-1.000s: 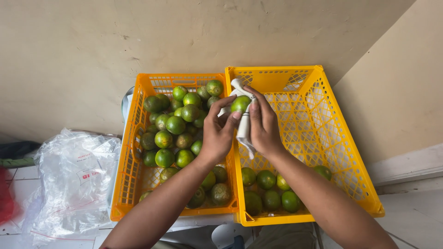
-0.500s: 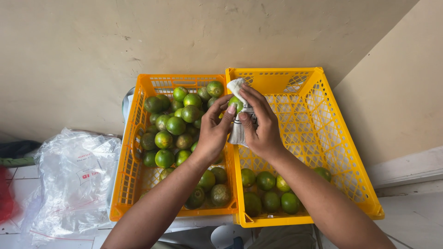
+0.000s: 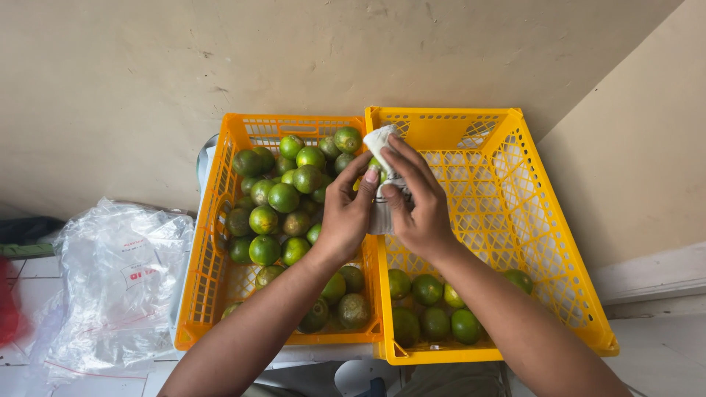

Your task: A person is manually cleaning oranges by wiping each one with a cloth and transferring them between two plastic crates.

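Two yellow crates sit side by side against a beige wall, touching along their long edges: left crate (image 3: pixel 213 242) and right crate (image 3: pixel 559 242).

Left crate: heaped with green fruit (image 3: pixel 283 197), roughly 25 visible; exact count is not possible, as some are hidden under the forearm and under each other. The pile is densest at the far end.

Right crate: six fruit (image 3: pixel 428 288) visible, clustered at the near end plus one by the right forearm. The far half is bare mesh.

Both hands meet above the seam between the crates, toward the far end. The left hand (image 3: pixel 346 213) is closed around one fruit; only a sliver of green (image 3: pixel 375 163) shows between the fingers and the cloth. The right hand (image 3: pixel 419 209) grips one white cloth (image 3: pixel 380 140), pressed over that fruit; the cloth's top corner sticks up past the fingers and its tail hangs down between the palms. The held fruit is in the air, in neither crate.

To the left of the crates lies one crumpled clear plastic bag (image 3: pixel 118 279) with red print, near the left crate but apart from it. A red object (image 3: pixel 9 301) is cut off at the left edge; what it is cannot be told.
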